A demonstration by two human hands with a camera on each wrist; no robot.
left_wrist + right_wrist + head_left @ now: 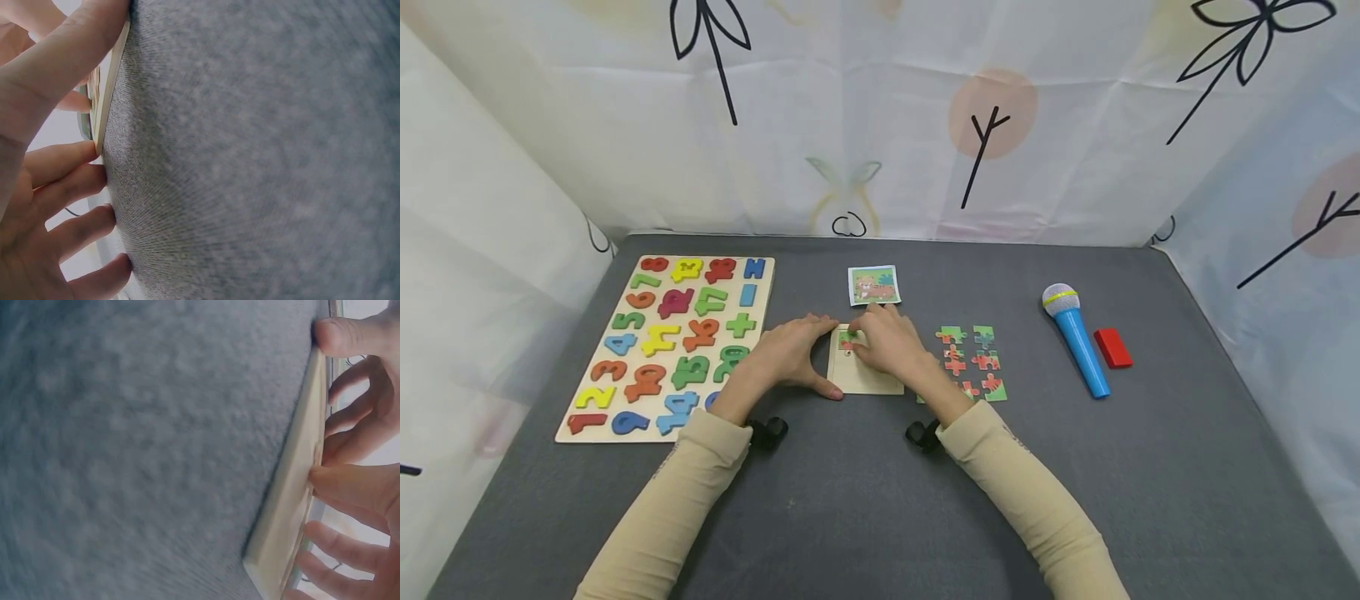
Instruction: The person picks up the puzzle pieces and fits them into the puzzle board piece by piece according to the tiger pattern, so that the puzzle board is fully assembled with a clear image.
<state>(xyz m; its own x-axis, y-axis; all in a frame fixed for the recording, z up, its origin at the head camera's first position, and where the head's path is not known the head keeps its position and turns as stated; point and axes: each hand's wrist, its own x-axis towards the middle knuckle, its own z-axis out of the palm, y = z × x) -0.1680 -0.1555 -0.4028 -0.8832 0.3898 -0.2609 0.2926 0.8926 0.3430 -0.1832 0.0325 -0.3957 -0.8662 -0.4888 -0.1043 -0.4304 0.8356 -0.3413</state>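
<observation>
A small pale wooden puzzle board (867, 382) lies flat on the grey table between the two hands. My left hand (786, 354) holds its left side, thumb at the near corner and index finger at the far one. In the left wrist view the other fingers (84, 228) rest spread on the cloth. With thumb and index finger, my right hand (889, 343) pinches a small jigsaw piece (846, 343), green and red, low over the board's upper left. The right wrist view shows that thumb (331, 480) right at the board's surface.
Loose jigsaw pieces (986, 362) lie in rows right of the board, partly behind the right forearm. A picture card (875, 286) lies beyond it. A number board (651, 350) fills the left. Farther right are a blue toy microphone (1078, 343) and a red block (1113, 347).
</observation>
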